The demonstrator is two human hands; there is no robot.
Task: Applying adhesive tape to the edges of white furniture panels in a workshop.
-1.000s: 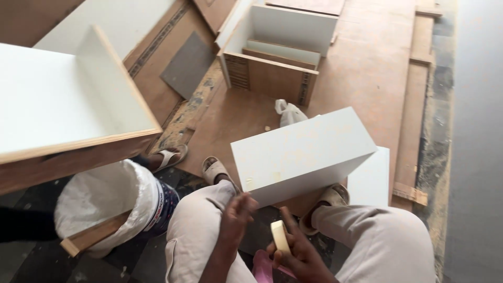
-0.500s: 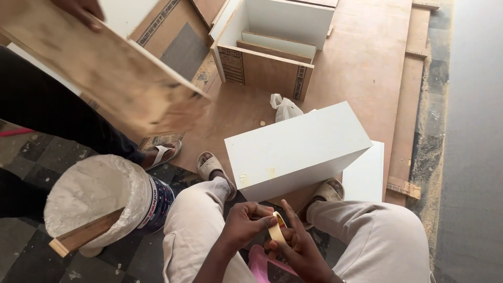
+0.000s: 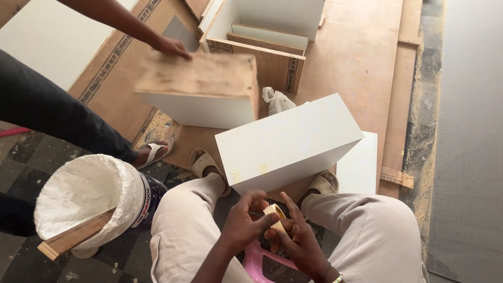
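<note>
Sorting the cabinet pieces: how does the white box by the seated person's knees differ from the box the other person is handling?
The white box rests on the floor between the feet, untouched, all visible faces white. The carried box is held up by another person's hand and shows a bare, rough wooden top above a white side. Both are rectangular panel boxes of similar size.

Tape roll (image 3: 273, 214) between both hands at 6 o'clock. Box (image 3: 288, 141) just beyond, centre. Bucket (image 3: 91, 199) at 8 o'clock. Co-worker's box (image 3: 201, 89) at 11. Open cabinet (image 3: 262, 36) at 12.
</note>
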